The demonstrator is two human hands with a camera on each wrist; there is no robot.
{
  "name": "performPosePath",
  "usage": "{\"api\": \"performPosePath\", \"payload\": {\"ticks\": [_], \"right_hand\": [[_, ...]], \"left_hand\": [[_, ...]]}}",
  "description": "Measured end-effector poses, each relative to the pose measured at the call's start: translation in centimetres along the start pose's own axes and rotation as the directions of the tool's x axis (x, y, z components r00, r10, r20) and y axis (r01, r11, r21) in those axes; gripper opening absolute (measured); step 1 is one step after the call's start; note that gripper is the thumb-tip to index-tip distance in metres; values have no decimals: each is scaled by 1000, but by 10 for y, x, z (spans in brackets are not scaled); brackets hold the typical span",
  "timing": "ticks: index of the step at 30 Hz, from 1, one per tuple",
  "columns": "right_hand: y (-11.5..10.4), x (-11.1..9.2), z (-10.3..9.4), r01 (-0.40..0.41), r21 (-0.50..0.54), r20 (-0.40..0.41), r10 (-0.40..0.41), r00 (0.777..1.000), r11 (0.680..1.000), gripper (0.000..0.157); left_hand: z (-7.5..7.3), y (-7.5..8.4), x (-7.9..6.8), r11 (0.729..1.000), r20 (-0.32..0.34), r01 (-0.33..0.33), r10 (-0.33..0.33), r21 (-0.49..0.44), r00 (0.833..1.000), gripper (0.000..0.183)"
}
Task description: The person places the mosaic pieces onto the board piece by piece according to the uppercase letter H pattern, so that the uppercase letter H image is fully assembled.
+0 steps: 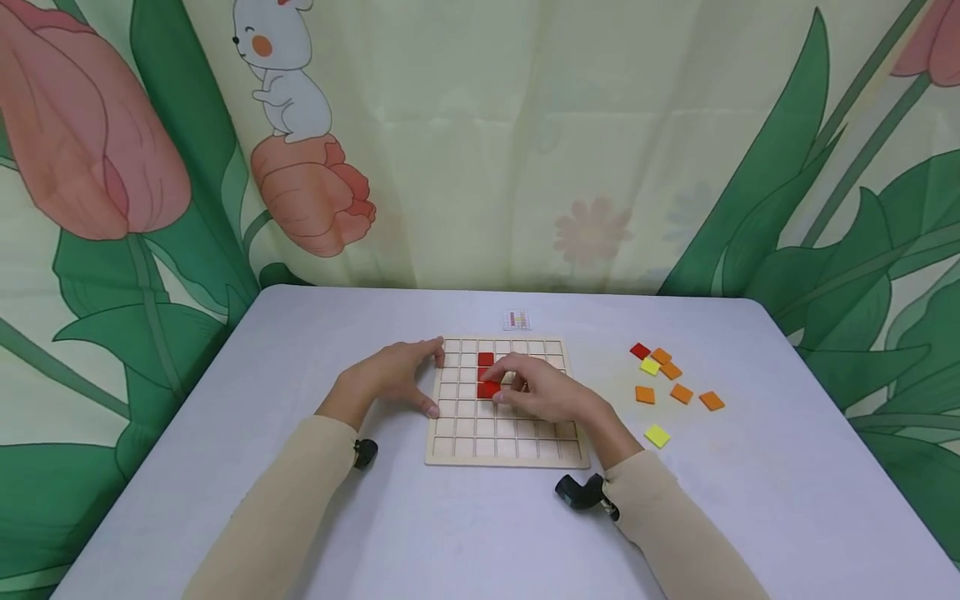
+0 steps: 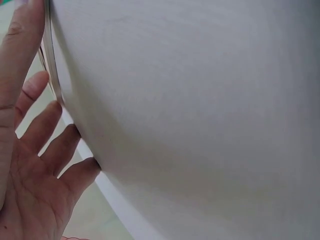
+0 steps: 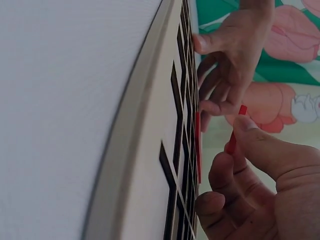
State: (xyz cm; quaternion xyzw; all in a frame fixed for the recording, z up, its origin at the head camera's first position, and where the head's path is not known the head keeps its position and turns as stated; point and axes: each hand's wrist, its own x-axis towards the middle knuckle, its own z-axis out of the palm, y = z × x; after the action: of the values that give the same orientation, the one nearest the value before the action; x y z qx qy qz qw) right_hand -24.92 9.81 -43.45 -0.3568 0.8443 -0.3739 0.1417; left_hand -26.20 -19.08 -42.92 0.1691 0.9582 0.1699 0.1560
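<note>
A pale square board (image 1: 475, 428) with a grooved grid lies on the white table (image 1: 450, 533), red tiles (image 1: 486, 359) near its centre; the right hand (image 1: 546, 390) hides several squares. Its thumb and fingers pinch a thin red tile (image 3: 232, 141); the left hand (image 1: 392, 372), fingers spread wide, touches the board's left edge

I'm watching a white surface (image 1: 450, 542) carrying a wooden grid board (image 1: 465, 428); a small printed card (image 1: 517, 320) is lying beyond it, and red, orange and yellow square tiles (image 1: 682, 393) are lying to its right.
</note>
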Motion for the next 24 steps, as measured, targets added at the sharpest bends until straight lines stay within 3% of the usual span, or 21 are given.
{"api": "performPosePath", "payload": {"ticks": [17, 24], "right_hand": [[-4, 7, 11, -8, -54, 47, 10, 999, 999, 26], [-6, 8, 14, -42, -98, 35, 45, 998, 994, 24]], "left_hand": [[2, -1, 0, 999, -8, 34, -34, -4, 999, 78], [1, 1, -2, 999, -4, 31, -31, -12, 1000, 87]]}}
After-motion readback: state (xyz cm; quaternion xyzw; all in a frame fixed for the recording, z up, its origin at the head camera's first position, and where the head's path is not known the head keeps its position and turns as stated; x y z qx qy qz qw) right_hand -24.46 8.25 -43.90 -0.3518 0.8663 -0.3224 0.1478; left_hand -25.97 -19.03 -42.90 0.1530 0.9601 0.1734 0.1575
